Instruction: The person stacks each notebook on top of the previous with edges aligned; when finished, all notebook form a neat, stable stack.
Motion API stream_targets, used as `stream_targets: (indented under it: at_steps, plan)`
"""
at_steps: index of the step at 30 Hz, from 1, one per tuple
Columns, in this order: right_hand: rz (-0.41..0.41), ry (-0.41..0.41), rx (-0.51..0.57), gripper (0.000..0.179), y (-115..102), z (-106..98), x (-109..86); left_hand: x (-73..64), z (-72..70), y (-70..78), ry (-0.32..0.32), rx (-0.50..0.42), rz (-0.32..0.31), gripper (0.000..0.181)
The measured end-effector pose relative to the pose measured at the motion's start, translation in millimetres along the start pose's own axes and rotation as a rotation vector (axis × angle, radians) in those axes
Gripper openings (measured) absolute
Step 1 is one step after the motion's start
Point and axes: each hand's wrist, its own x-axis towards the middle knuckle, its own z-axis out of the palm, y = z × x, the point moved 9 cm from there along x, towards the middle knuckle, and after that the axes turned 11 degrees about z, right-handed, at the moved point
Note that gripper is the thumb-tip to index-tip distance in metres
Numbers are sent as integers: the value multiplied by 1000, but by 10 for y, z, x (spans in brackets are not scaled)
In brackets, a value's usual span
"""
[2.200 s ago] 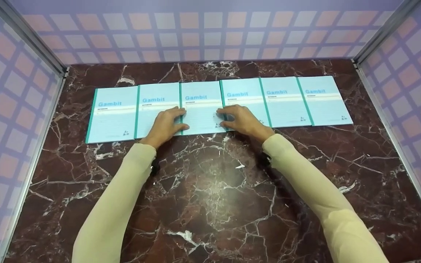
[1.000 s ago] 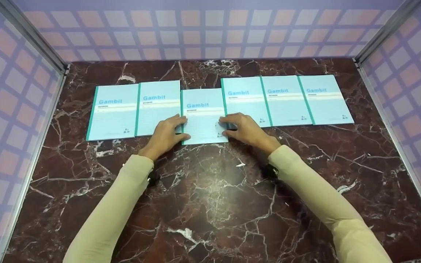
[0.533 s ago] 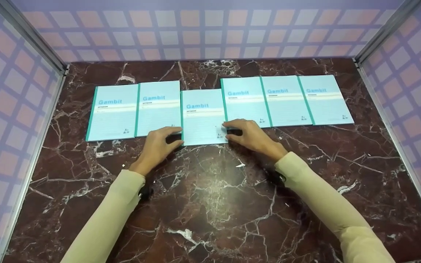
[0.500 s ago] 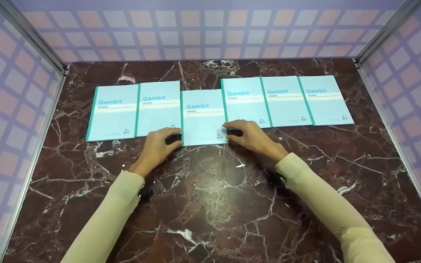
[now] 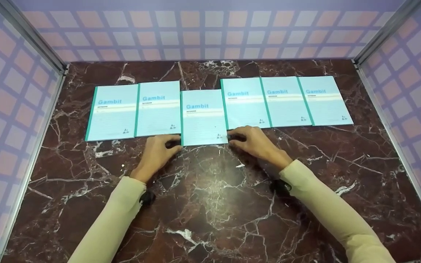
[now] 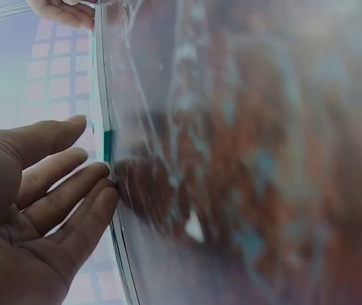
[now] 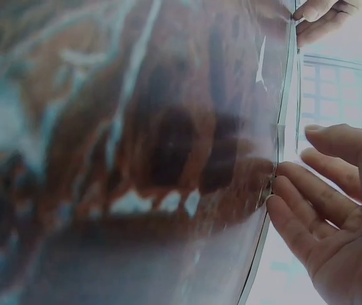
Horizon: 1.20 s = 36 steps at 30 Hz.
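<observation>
A pale blue notebook (image 5: 203, 118) with a green spine lies flat on the table, a little nearer to me than the others in its row. Beside its lower left edge is my left hand (image 5: 157, 153), thumb and fingers apart. My right hand (image 5: 256, 144) sits at the lower right edge, fingertips next to the cover. In the left wrist view, the left hand's fingers (image 6: 73, 210) are loosely extended and the green spine end shows by the thumb. The right wrist view shows relaxed right-hand fingers (image 7: 314, 203) with nothing gripped. Whether either hand touches the notebook, I cannot tell.
Two notebooks lie left of it, the nearer one (image 5: 159, 109) adjoining its spine; three lie to the right, beginning with one (image 5: 245, 104). All rest on a dark red marbled table (image 5: 210, 204). Checkered panels (image 5: 214, 33) enclose the back and sides.
The third notebook has slid toward me, out of line with the row. Afterward both hands slid down along its edges and spread slightly outward, off its cover.
</observation>
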Motion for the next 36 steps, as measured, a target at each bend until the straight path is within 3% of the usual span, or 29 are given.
stream_targets:
  at_steps: [7, 12, 17, 24, 29, 31, 36]
  plan:
    - [22, -14, 0, 34, -36, 51, -46, 8, 80, 74, -6, -16, -8, 28]
    - [33, 4, 0, 34, -36, 63, -63, -1, 101, 112, 24, -9, 2, 25]
    - [23, 20, -6, 32, -37, 76, -54, -40, 84, 66, 83, -64, -42, 21]
    - [33, 28, 11, 30, -20, 102, -64, -145, 65, -95, 209, -250, -235, 16]
    - [41, 40, 23, 28, -2, 94, -62, -186, 93, -194, 334, -496, -370, 18]
    - [45, 44, 29, 27, -3, 85, -61, -172, 121, -209, 374, -608, -398, 20]
    - [67, 42, 60, 27, 16, 72, -58, -102, 170, -186, 407, -773, -413, 24]
